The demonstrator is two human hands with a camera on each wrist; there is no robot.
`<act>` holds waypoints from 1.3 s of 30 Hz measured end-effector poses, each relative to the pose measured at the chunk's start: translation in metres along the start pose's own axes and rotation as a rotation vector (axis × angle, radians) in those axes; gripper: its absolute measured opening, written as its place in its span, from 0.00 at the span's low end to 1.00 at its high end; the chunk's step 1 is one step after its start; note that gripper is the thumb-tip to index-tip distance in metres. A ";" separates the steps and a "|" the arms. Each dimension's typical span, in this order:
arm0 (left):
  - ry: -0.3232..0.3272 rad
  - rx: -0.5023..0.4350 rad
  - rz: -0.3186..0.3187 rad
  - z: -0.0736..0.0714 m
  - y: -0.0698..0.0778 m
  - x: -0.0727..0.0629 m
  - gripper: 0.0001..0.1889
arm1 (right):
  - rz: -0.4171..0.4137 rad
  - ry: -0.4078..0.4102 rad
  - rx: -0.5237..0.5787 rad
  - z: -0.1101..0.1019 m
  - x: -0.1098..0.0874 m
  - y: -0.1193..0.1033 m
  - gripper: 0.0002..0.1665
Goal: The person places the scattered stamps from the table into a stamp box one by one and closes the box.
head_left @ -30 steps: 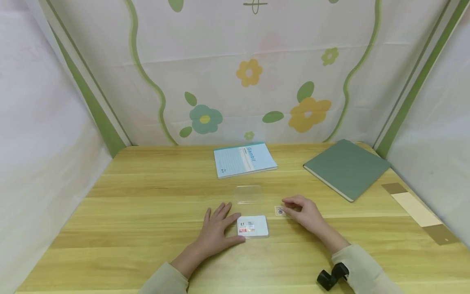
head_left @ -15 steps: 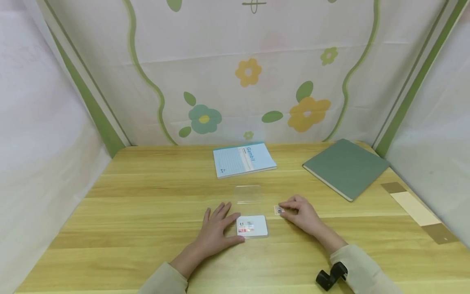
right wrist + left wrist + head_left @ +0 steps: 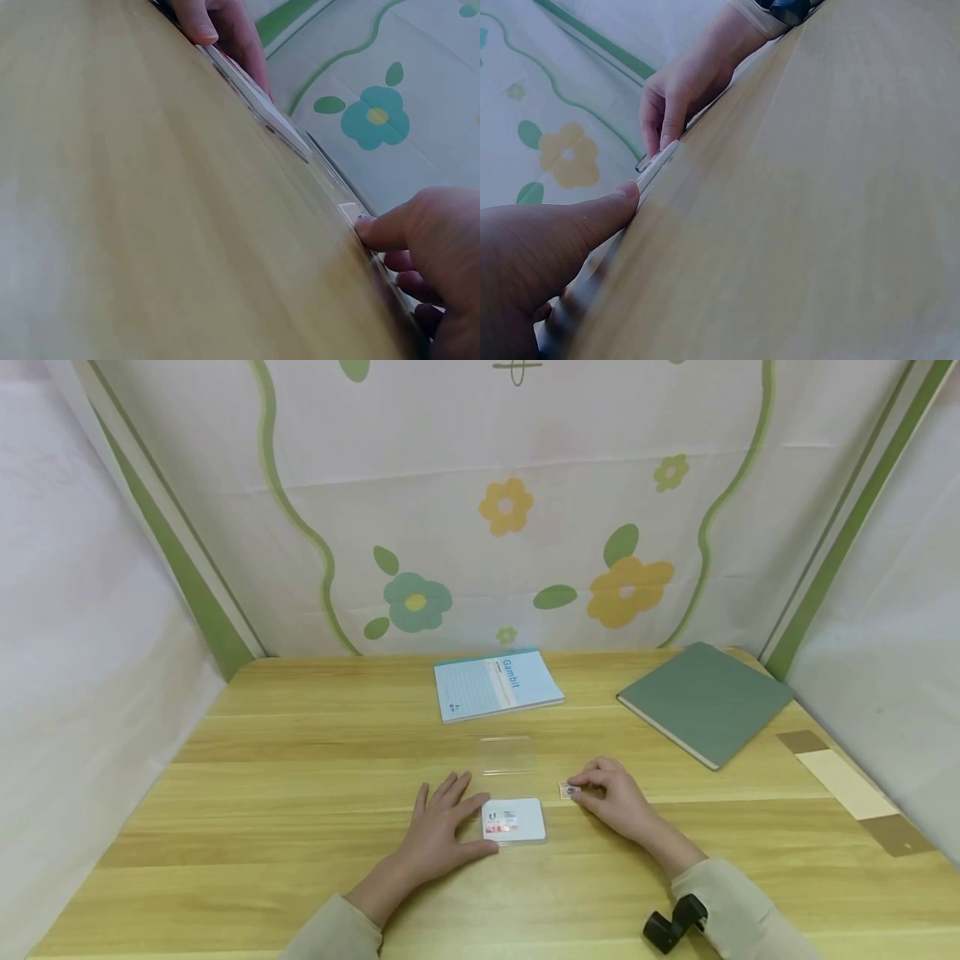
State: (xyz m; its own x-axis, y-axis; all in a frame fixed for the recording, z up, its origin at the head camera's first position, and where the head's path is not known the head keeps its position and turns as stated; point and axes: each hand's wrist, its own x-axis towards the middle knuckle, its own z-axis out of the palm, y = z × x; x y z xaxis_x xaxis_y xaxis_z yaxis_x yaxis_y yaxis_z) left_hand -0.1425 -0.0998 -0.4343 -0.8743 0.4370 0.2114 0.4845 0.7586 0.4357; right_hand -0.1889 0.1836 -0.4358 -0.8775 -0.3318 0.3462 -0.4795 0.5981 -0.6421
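A shallow clear plastic case (image 3: 525,821) holding white cards lies on the table. On its top card is a small red and silver label. My left hand (image 3: 438,832) holds the case at its left end, the thumb (image 3: 622,196) on the near edge and the index finger on the far edge; its other fingers are spread on the table. To the right, my right hand (image 3: 618,797) pinches the right edge of a small square printed card (image 3: 566,790) with thumb and index finger. That card lies at table level, partly hidden by the fingertips. A clear plastic lid (image 3: 506,756) rests behind the case.
A light blue notebook (image 3: 498,685) lies at the back middle. A green hardcover book (image 3: 705,704) lies at the back right. Brown and cream strips (image 3: 847,785) run along the right table edge. A black device (image 3: 675,924) is on the right wrist.
My right hand has shifted slightly left and its fingertips now cover more of the small card. The left hand and the case stay in place.
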 end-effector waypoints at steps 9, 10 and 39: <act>0.002 -0.001 0.006 0.000 -0.001 0.000 0.36 | -0.050 0.008 -0.015 0.001 0.000 -0.004 0.09; 0.002 0.000 0.007 0.000 -0.001 0.000 0.36 | -0.050 0.004 -0.010 0.002 0.000 -0.004 0.10; -0.006 0.011 0.004 -0.002 0.001 0.001 0.35 | 0.158 -0.168 0.402 0.004 0.007 -0.073 0.08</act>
State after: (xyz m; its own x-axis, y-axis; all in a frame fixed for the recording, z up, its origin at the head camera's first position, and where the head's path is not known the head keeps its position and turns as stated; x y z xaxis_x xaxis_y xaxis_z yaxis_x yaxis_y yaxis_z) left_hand -0.1427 -0.0994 -0.4321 -0.8719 0.4433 0.2079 0.4887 0.7617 0.4254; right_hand -0.1601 0.1343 -0.3889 -0.9106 -0.3927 0.1284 -0.2704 0.3314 -0.9039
